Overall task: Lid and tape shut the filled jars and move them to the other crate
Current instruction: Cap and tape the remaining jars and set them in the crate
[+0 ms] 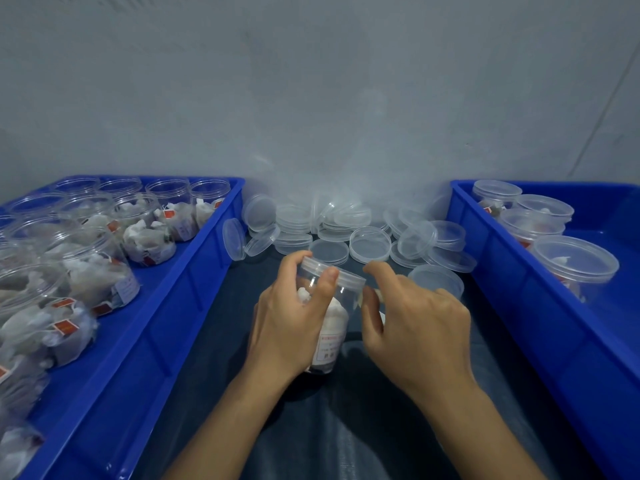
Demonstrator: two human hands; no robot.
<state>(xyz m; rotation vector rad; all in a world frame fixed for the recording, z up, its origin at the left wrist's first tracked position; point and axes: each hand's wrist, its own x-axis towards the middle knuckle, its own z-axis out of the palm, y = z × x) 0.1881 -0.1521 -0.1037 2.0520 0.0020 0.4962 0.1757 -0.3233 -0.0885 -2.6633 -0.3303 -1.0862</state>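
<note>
A clear jar [332, 323] filled with white tea bags stands tilted on the dark mat, with a clear lid [334, 270] on its mouth. My left hand [294, 317] grips the jar from the left, its fingers wrapped around the upper wall. On the jar's right is my right hand [415, 323]: the thumb lies against the jar's side and the fingers curl above the lid's rim. Something pale shows under its thumb; I cannot tell what it is. Several open filled jars [149, 237] sit in the left blue crate [194, 278]. Several lidded jars [575, 261] sit in the right blue crate [502, 282].
A heap of loose clear lids [370, 242] lies on the mat against the grey wall, between the two crates. One lid [438, 278] lies just right of my right hand. The dark mat [346, 427] covers the table between the crates.
</note>
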